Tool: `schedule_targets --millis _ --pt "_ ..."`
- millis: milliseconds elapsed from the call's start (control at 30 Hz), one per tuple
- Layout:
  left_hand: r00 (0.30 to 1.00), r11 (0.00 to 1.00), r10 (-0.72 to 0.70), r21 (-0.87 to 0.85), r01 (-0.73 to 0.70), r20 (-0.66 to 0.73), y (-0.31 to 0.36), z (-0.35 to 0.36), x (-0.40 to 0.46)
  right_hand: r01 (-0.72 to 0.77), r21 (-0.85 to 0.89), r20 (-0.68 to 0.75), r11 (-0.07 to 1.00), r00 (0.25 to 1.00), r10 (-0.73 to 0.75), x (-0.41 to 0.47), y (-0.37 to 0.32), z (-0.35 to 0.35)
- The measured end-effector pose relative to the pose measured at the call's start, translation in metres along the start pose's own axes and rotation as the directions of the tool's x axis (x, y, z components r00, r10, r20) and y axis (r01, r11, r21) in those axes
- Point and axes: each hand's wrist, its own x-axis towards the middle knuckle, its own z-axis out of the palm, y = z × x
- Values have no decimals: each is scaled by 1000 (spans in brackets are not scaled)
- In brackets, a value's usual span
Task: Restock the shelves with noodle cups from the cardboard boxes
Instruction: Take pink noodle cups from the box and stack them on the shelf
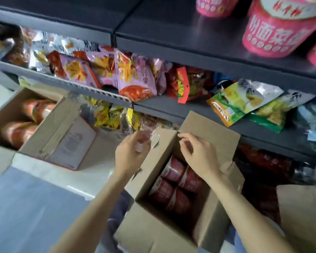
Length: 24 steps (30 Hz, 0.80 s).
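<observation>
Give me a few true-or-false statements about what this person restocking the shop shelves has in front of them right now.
1. The open cardboard box under the hands holds red noodle cups. True.
2. The left hand holds a noodle cup. False: it holds a scrap of clear film.
3. Pink noodle cups stand on the top shelf. True.
4. The right hand is inside the box, gripping a cup. False: it hovers above the box flap, holding no cup.
</observation>
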Motion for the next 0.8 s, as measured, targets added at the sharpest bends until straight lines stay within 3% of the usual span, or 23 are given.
schedule_targets --millis 100,233,467,600,767,800 --pt "937 966 -228 181 184 266 -45 28 -32 -109 -31 204 994 972 113 -39 28 51" --pt "879 947 -261 280 154 398 -63 67 -36 -175 -238 436 955 860 266 -56 72 116" --pt "938 950 -158 306 59 308 -81 111 -31 -239 -448 561 861 675 480 -76 134 204" --pt "970 958 -31 284 -41 242 -95 123 -40 -227 -471 595 852 632 497 -87 162 240" --pt "982 927 10 367 -81 191 -96 127 -39 -275 -401 596 874 646 477 -96 193 283" --pt "983 919 18 384 -89 185 -96 128 -40 -291 -405 618 867 612 494 -96 196 287"
